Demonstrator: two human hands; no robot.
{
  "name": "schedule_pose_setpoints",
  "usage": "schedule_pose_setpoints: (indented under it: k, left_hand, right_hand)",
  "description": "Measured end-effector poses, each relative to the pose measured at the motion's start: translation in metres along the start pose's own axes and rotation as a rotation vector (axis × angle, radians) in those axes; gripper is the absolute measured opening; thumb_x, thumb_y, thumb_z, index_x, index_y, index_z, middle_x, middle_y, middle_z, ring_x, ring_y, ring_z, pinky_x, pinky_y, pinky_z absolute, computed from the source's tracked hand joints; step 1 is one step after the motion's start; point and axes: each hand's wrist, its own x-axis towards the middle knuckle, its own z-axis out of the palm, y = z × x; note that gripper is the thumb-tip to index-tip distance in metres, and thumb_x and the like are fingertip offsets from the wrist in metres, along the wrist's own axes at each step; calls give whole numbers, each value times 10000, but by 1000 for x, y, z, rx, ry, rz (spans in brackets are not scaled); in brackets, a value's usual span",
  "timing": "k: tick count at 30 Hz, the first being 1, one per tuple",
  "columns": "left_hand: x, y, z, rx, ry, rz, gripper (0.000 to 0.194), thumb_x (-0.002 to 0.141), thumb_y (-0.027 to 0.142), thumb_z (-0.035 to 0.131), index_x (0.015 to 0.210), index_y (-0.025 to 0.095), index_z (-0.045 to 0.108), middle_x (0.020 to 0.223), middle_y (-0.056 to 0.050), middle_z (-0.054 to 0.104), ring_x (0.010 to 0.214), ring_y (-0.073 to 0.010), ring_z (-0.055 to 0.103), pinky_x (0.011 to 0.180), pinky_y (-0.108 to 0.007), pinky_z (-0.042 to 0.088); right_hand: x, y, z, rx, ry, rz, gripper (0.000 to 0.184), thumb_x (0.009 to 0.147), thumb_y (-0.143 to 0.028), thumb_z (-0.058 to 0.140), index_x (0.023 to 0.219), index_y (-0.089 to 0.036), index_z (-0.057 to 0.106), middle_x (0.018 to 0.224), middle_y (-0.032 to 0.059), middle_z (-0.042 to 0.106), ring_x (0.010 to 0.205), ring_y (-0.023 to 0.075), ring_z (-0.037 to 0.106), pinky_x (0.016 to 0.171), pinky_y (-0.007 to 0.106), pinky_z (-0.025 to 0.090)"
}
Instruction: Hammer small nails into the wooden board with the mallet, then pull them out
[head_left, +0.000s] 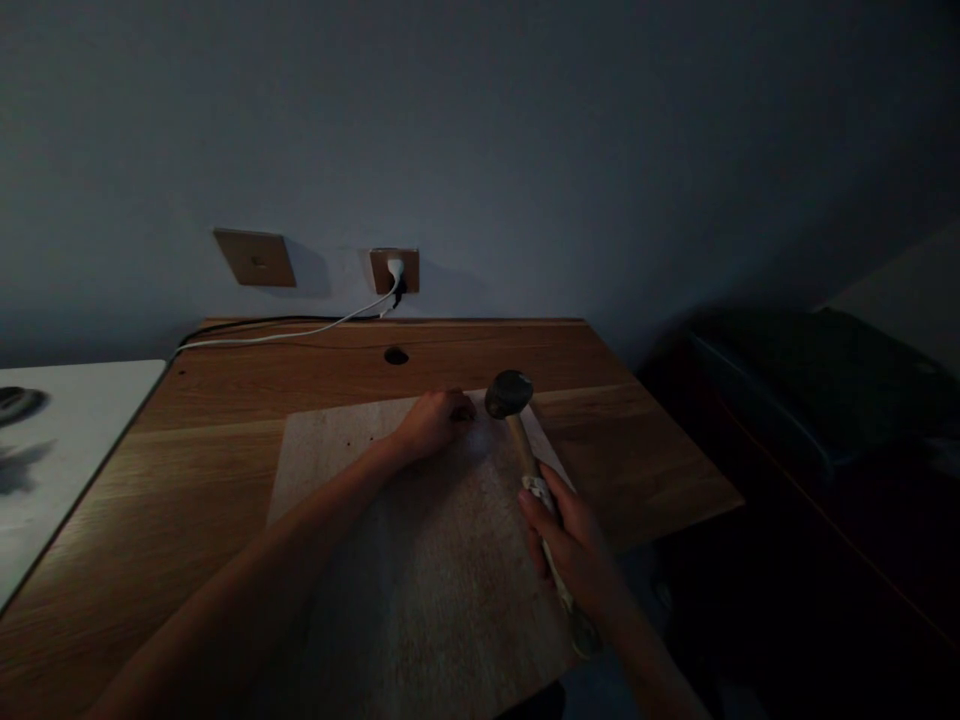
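In my right hand (566, 535) is a hammer (523, 440), its pale handle gripped partway down and its dark, rounded head raised toward the far side. A light wooden board (442, 560) lies flat on the brown wooden table (637, 440). Near the board's far edge rests my left hand (437, 422), fingers curled and pinched together, just left of the hammer head. Whatever those fingers hold is too dark and small to make out. A few small dark spots mark the board left of this hand.
Behind the table, the wall carries a blank plate (256, 258) and a socket (381, 270) with a white plug (395, 268). Cables (285, 338) run left along the table's back edge, near a round hole (396, 355). A white surface (82, 420) adjoins on the left.
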Motion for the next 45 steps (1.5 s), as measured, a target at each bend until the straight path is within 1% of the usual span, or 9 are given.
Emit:
schedule_pose_setpoints:
  k: [7, 17, 20, 23, 28, 32, 36, 41, 45]
  left_hand:
    - [0, 1, -1, -16, -24, -31, 187, 803, 139, 686, 946, 169, 802, 891, -69, 769, 797, -216, 709, 765, -291, 521]
    - [0, 0, -1, -78, 53, 12, 223, 731, 169, 750, 953, 166, 732, 929, -59, 712, 830, -202, 676, 768, -292, 518]
    - [-6, 2, -18, -80, 59, 37, 259, 732, 168, 727, 990, 166, 712, 960, -55, 677, 821, -178, 655, 741, -270, 513]
    - [-21, 3, -47, 20, 18, 55, 163, 795, 178, 654, 951, 174, 697, 954, -52, 663, 800, -164, 645, 723, -259, 496]
    - [-59, 9, -79, 300, -292, 18, 52, 797, 227, 663, 842, 206, 679, 839, -32, 681, 691, -172, 624, 647, -268, 445]
    - [-72, 16, -72, 415, -284, -17, 22, 768, 223, 670, 770, 202, 664, 829, -57, 685, 718, -208, 646, 658, -295, 462]
    - [-61, 17, -64, 413, -274, -3, 70, 778, 171, 628, 718, 199, 649, 774, -49, 687, 675, -191, 642, 650, -287, 468]
    - [-38, 10, -57, 320, -154, -2, 170, 817, 129, 602, 936, 184, 712, 846, -66, 722, 700, -200, 660, 647, -283, 480]
    - [-28, 5, -48, 267, -157, 83, 200, 837, 130, 602, 950, 184, 758, 922, -89, 726, 777, -217, 686, 712, -301, 516]
  right_hand:
    - [0, -10, 5, -99, -28, 57, 575, 976, -511, 499, 1425, -152, 516, 444, -113, 472, 364, 123, 456, 367, 198, 384]
    - [-3, -9, 11, -83, -38, 73, 596, 972, -495, 494, 1444, -132, 503, 458, -117, 450, 356, 114, 435, 347, 191, 349]
    - [-6, -7, 13, -50, 5, 38, 553, 986, -511, 494, 1397, -143, 537, 449, -114, 444, 364, 114, 430, 360, 194, 359]
    - [-13, -1, 11, -11, 2, 49, 555, 986, -535, 504, 1385, -150, 538, 434, -115, 439, 355, 110, 401, 361, 197, 351]
    - [-25, 16, 6, 25, -28, 125, 631, 955, -583, 531, 1411, -146, 536, 437, -115, 439, 326, 101, 381, 336, 194, 331]
    - [-27, 26, 8, 65, 9, 147, 662, 933, -593, 562, 1420, -148, 523, 482, -108, 470, 322, 96, 393, 325, 193, 332]
    - [-26, 27, 9, 79, 52, 148, 646, 928, -593, 570, 1391, -143, 530, 501, -106, 475, 332, 93, 408, 329, 189, 336]
    - [-26, 24, 8, 65, 20, 123, 631, 942, -607, 546, 1377, -150, 532, 472, -113, 459, 328, 99, 405, 334, 193, 345]
    - [-26, 24, 7, 43, -11, 110, 561, 962, -598, 527, 1319, -168, 574, 456, -108, 457, 337, 96, 398, 342, 187, 333]
